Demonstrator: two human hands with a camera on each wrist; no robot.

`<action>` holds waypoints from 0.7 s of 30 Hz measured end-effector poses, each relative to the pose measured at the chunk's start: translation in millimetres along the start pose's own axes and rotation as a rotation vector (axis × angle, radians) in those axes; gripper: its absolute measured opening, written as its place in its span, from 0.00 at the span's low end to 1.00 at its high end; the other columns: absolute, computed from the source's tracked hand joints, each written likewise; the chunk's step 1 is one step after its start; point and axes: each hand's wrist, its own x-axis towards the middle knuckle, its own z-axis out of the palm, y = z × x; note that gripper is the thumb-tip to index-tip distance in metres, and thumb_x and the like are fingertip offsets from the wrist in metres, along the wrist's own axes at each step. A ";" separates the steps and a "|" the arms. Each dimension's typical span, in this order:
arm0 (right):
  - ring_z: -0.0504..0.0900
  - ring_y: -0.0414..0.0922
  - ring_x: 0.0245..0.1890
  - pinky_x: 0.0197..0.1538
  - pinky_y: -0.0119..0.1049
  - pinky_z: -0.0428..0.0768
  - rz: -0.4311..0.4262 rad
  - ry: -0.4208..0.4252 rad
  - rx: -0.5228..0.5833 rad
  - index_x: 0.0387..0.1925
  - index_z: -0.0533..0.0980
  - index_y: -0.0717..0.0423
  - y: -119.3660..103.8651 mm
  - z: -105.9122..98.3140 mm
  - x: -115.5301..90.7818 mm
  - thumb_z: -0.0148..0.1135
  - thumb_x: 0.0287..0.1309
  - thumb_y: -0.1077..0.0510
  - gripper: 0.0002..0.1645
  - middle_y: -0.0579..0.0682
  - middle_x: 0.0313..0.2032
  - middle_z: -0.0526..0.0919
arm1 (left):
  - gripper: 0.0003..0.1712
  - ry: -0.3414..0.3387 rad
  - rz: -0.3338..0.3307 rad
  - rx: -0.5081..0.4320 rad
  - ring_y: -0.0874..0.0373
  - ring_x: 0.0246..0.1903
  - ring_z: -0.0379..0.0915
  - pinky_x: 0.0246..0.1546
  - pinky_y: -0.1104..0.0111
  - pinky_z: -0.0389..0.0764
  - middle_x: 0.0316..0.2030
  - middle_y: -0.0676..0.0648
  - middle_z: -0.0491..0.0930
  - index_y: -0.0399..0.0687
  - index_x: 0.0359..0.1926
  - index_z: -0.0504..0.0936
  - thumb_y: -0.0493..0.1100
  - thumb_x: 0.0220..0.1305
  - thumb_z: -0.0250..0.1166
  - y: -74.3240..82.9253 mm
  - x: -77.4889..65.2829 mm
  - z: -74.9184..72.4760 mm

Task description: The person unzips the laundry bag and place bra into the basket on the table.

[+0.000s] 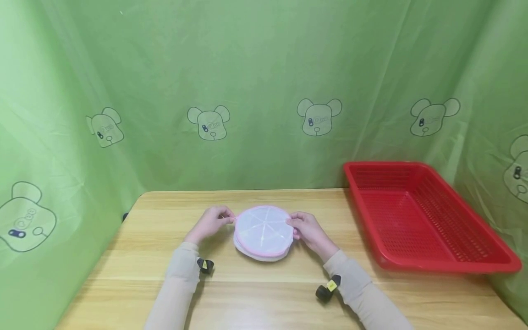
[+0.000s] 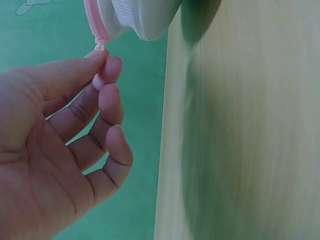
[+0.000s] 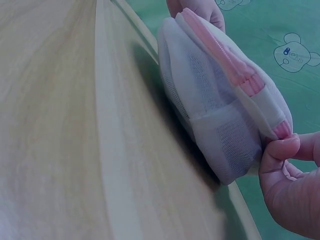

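Observation:
A round white mesh laundry bag [image 1: 264, 230] with a pink zipper [image 3: 220, 52] round its rim is held near the middle of the wooden table. My left hand [image 1: 211, 223] pinches the small zipper pull [image 2: 100, 46] at the bag's left edge between thumb and index finger; its other fingers are loosely bent. On the opposite side my right hand [image 1: 307, 231] grips the rim, thumb beside a pink end of the zipper band. In the right wrist view the bag looks puffed out, with mesh panels along its side. What is inside it cannot be seen.
A large red plastic basket [image 1: 371, 229] with slatted walls stands at the right side of the wooden table [image 1: 255, 298]. Green curtains [image 1: 264, 59] printed with bear faces hang behind the table and at both sides.

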 end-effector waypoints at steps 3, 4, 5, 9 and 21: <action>0.67 0.33 0.17 0.20 0.22 0.68 -0.005 0.003 -0.005 0.50 0.68 0.74 -0.4 0.6 -0.4 0.54 0.64 0.67 0.16 0.43 0.21 0.74 | 0.03 -0.012 0.001 -0.001 0.59 0.38 0.77 0.48 0.62 0.79 0.33 0.50 0.83 0.47 0.36 0.83 0.39 0.63 0.64 0.9 -0.8 -1.0; 0.67 0.33 0.17 0.20 0.22 0.68 -0.004 0.005 -0.004 0.50 0.68 0.73 -0.7 0.9 -0.6 0.54 0.64 0.67 0.15 0.43 0.21 0.74 | 0.03 -0.016 0.000 -0.004 0.59 0.37 0.77 0.47 0.63 0.79 0.33 0.50 0.83 0.46 0.36 0.83 0.39 0.63 0.64 1.4 -1.1 -1.3; 0.67 0.33 0.17 0.20 0.22 0.68 -0.005 0.008 -0.004 0.49 0.69 0.73 -0.8 1.1 -0.8 0.54 0.64 0.67 0.15 0.43 0.21 0.74 | 0.03 -0.019 -0.001 -0.005 0.59 0.37 0.76 0.47 0.63 0.79 0.33 0.50 0.83 0.46 0.36 0.83 0.39 0.63 0.64 1.7 -1.3 -1.7; 0.68 0.34 0.17 0.20 0.22 0.68 -0.003 0.023 -0.001 0.49 0.69 0.73 -0.8 1.3 -0.5 0.54 0.64 0.67 0.14 0.44 0.20 0.73 | 0.04 -0.031 -0.002 -0.012 0.59 0.37 0.76 0.46 0.64 0.79 0.33 0.49 0.83 0.43 0.37 0.83 0.39 0.63 0.64 2.8 -2.3 -2.4; 0.68 0.34 0.18 0.20 0.22 0.68 0.005 0.041 0.021 0.49 0.68 0.73 0.2 -0.1 1.0 0.54 0.64 0.68 0.15 0.44 0.21 0.74 | 0.02 -0.052 0.001 -0.011 0.60 0.36 0.76 0.45 0.65 0.78 0.33 0.50 0.83 0.47 0.36 0.83 0.39 0.63 0.65 1.6 -3.3 -4.3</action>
